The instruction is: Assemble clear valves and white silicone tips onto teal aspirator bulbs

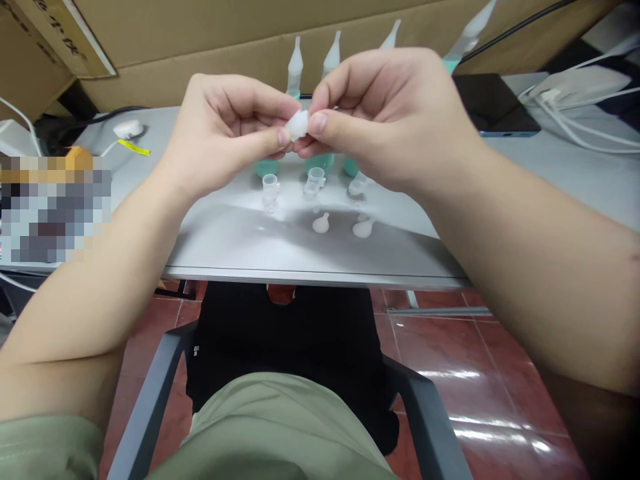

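Note:
My left hand (215,130) and my right hand (390,110) meet above the table, pinching a small white translucent plastic piece (298,125) between thumbs and fingertips. Part of the piece is covered by the fingers, so its full shape does not show. Behind the hands stand several upright squeeze-bulb droppers with green bulbs and pointed translucent tips, such as the left one (295,67). Below the hands, three clear plastic connectors lie or stand in a row, the left connector (271,190) being upright. Nearer to me lie two small white teardrop-shaped pieces, a left one (321,224) and a right one (363,229).
The grey table (225,250) ends in front of a black chair seat or cloth. Cardboard (200,40) lines the back. A dark phone or tablet (495,107) and white cables (575,120) are at right. A white plug-like item (128,129) sits at left beside a blurred patch.

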Demonstrator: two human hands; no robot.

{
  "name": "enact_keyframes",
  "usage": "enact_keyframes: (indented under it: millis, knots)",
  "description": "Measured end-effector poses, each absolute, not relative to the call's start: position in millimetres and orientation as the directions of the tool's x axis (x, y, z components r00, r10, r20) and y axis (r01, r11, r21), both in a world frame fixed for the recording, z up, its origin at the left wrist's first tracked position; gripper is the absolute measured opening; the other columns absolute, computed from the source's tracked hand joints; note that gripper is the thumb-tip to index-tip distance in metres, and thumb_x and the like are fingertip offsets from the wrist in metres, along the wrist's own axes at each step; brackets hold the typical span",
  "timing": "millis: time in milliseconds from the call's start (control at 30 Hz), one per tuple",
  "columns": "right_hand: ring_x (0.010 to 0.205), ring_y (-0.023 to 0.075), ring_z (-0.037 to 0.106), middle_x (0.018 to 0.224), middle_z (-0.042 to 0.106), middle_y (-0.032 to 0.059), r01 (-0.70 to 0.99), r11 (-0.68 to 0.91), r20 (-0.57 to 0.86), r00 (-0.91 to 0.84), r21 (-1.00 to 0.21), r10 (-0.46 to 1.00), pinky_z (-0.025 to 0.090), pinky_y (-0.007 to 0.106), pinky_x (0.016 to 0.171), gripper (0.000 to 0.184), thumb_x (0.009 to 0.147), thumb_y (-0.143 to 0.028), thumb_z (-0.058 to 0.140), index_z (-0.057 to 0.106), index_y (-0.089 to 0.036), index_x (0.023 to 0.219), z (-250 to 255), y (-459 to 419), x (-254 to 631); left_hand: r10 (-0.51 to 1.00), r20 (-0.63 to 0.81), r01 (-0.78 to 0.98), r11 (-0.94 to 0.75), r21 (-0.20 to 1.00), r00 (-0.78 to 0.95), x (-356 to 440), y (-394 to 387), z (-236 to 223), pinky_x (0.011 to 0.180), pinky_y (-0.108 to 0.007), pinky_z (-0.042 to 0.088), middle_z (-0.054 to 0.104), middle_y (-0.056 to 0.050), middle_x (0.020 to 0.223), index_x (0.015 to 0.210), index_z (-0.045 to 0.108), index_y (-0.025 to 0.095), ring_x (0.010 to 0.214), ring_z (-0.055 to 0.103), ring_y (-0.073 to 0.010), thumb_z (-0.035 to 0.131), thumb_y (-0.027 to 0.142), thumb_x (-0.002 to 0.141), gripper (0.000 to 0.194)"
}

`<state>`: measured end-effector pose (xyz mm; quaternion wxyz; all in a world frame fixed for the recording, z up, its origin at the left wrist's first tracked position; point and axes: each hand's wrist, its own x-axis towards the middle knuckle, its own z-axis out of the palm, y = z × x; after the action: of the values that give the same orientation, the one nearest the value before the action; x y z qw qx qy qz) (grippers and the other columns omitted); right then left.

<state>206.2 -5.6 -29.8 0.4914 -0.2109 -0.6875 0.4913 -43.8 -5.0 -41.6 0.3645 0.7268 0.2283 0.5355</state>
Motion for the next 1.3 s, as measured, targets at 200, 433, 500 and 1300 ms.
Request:
enact_keyframes:
  millis: [200, 433, 500, 1300]
  knots:
    - [0.086, 0.0182, 0.09, 0.09, 0.089, 0.001, -0.174, 0.467, 0.494, -0.437, -0.867, 0.752, 0.08, 0.027, 0.083, 0.027, 0.092, -0.025, 0.117, 0.09, -0.026, 0.088, -31.4, -1.8, 210.1, 0.677, 0.652, -0.145, -0.647, 0.748, 0.342, -41.2, -12.8, -38.1, 0.085, -0.038, 0.082, 0.098, -0.008, 0.098, 0.105, 0.108, 0.022, 0.095, 0.101, -0.0328, 0.108, 0.01, 0.087, 0.022]
    - [0.101, 0.0241, 0.087, 0.109, 0.085, 0.004, 0.218, 0.734, 0.655, -0.341, -0.643, 0.674, 0.078, 0.04, 0.106, 0.019, 0.112, -0.036, 0.099, 0.084, -0.031, 0.102, -36.9, -14.6, 209.1, 0.689, 0.659, -0.165, -0.643, 0.748, 0.303, -44.3, 3.3, -50.0, 0.085, -0.037, 0.084, 0.099, -0.005, 0.101, 0.103, 0.109, 0.036, 0.089, 0.099, -0.0291, 0.117, 0.025, 0.083, 0.024]
    - [0.102, 0.0251, 0.085, 0.111, 0.084, 0.0043, 0.258, 0.759, 0.681, -0.336, -0.598, 0.651, 0.076, 0.043, 0.111, 0.02, 0.115, -0.04, 0.096, 0.081, -0.031, 0.105, -38.7, -15.2, 208.2, 0.69, 0.662, -0.166, -0.645, 0.746, 0.293, -44.2, 4.7, -51.3, 0.082, -0.038, 0.084, 0.099, -0.006, 0.099, 0.101, 0.108, 0.038, 0.086, 0.098, -0.0303, 0.12, 0.03, 0.079, 0.026]
    - [0.086, 0.0146, 0.094, 0.094, 0.095, -0.0048, -0.219, 0.402, 0.448, -0.596, -0.889, 0.666, 0.081, 0.019, 0.08, 0.041, 0.077, -0.03, 0.128, 0.095, -0.028, 0.1, -20.0, -13.3, 205.5, 0.732, 0.543, -0.11, -0.552, 0.827, 0.411, -58.0, -36.0, -26.6, 0.094, -0.045, 0.084, 0.098, -0.007, 0.098, 0.1, 0.105, 0.022, 0.095, 0.1, -0.031, 0.112, 0.016, 0.083, 0.019]
